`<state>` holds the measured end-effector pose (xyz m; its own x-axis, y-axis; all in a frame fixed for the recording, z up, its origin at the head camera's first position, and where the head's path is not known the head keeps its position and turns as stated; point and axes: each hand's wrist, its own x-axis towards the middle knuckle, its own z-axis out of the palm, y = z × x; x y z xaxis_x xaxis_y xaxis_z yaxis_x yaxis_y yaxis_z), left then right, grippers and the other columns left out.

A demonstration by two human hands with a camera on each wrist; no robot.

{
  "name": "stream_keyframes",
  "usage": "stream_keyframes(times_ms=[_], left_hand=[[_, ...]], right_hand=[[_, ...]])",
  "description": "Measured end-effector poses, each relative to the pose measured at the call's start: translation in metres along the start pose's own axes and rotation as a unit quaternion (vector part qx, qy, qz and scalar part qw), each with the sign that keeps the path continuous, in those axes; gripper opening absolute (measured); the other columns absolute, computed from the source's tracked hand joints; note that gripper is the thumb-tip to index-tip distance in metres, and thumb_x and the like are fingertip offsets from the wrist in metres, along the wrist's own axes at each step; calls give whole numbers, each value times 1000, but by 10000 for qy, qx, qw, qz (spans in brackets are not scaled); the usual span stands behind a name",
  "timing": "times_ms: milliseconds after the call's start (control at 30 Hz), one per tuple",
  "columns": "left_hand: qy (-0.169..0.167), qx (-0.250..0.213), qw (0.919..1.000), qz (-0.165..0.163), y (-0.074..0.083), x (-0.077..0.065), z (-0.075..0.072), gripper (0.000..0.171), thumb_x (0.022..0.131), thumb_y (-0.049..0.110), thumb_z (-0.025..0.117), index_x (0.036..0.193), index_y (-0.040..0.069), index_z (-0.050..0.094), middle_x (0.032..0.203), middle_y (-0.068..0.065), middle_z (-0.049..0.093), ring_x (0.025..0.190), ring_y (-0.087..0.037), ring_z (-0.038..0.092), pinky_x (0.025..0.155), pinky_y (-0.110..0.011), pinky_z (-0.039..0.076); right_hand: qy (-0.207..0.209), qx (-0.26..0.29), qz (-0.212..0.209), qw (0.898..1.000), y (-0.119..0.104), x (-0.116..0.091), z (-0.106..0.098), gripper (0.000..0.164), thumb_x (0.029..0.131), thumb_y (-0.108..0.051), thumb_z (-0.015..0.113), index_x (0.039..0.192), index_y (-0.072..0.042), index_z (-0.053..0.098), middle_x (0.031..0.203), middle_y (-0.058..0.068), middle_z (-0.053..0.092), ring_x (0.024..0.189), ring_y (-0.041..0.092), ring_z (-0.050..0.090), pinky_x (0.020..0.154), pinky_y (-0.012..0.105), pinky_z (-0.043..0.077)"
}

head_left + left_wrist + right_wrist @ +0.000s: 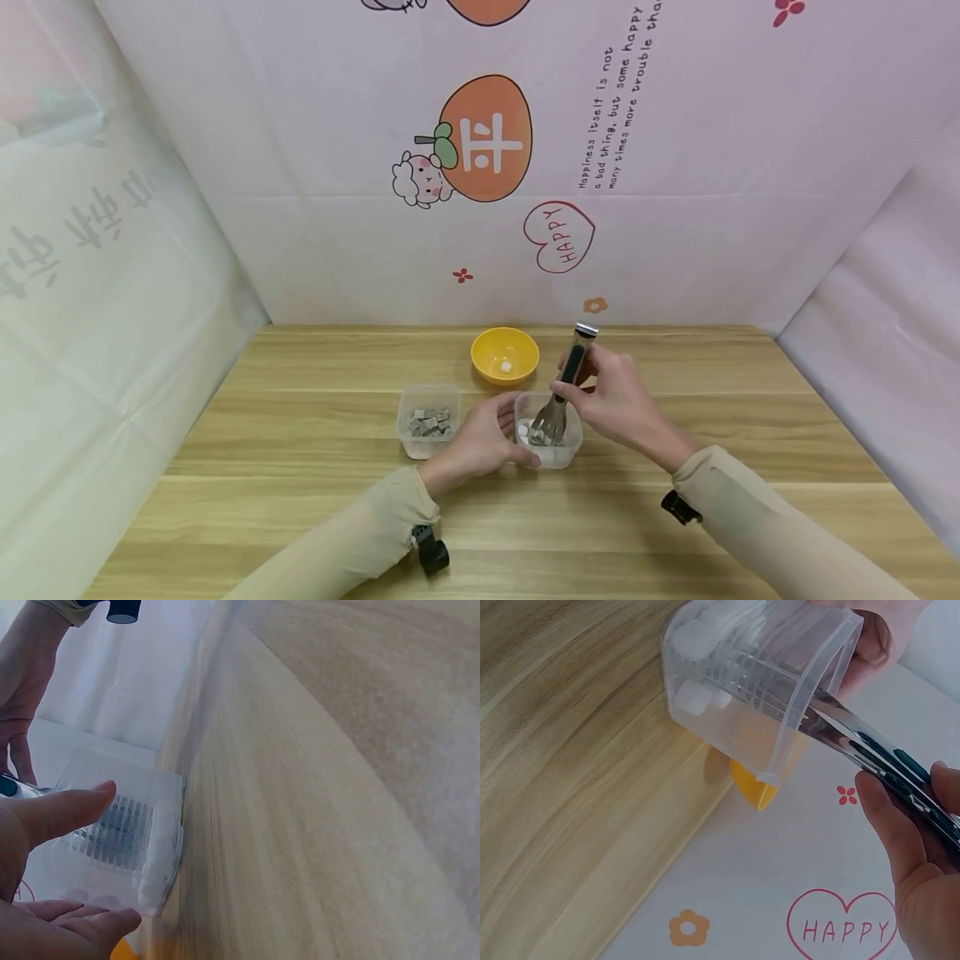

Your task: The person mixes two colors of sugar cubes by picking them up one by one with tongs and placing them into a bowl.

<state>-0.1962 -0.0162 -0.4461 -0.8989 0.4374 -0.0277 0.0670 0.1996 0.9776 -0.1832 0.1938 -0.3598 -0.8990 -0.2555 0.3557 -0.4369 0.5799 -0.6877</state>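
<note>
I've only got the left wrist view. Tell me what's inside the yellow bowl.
Observer: The head view shows one small white piece in the yellow bowl.

Operator: Now report what stands on the table to the left of the clear container that the left hand holds.

Observer: To the person's left of that clear container and the left hand, a second container stands on the table, holding grey cubes.

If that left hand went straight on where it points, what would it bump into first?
Probably the clear container with white pieces: the left hand's thumb and fingers seem to clasp its sides, leaving little gap.
</note>
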Motion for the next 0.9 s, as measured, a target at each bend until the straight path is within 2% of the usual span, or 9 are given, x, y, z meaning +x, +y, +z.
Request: stream_keyframes(times_ms=[233, 600, 833, 900], left_hand=[[18, 7, 10000, -21, 0, 0, 0, 102, 66, -8, 95, 155, -3, 45, 159, -20, 47, 143, -35, 50, 119, -42, 42], [-6, -87, 10000, -36, 1, -1, 0, 102, 67, -9, 94, 155, -2, 44, 159, -19, 47, 144, -35, 48, 120, -42, 41], [18, -26, 10000, -54, 1, 0, 1, 102, 66, -9, 94, 155, -3, 44, 159, -21, 47, 143, -35, 50, 119, -42, 42], [33, -1, 10000, -59, 1, 0, 1, 102, 66, -9, 94, 155, -3, 45, 158, -21, 48, 142, -35, 50, 119, -42, 42]], right_hand=[[72, 33, 45, 10000, 1, 0, 0, 22, 89, 3, 81, 101, -4, 64, 85, 4, 72, 77, 20, 70, 65, 28, 65], [603, 41, -12, 9982, 1, -3, -11, 21, 89, 3, 82, 102, 0, 66, 87, 8, 72, 75, 20, 69, 62, 27, 63], [867, 70, 209, 9960, -3, -1, -22, 19, 89, -1, 83, 101, 1, 68, 89, 10, 73, 76, 21, 70, 62, 24, 60], [885, 308, 279, 9952, -3, 0, -25, 18, 90, 0, 82, 101, 3, 68, 89, 12, 73, 77, 22, 72, 61, 26, 62]])
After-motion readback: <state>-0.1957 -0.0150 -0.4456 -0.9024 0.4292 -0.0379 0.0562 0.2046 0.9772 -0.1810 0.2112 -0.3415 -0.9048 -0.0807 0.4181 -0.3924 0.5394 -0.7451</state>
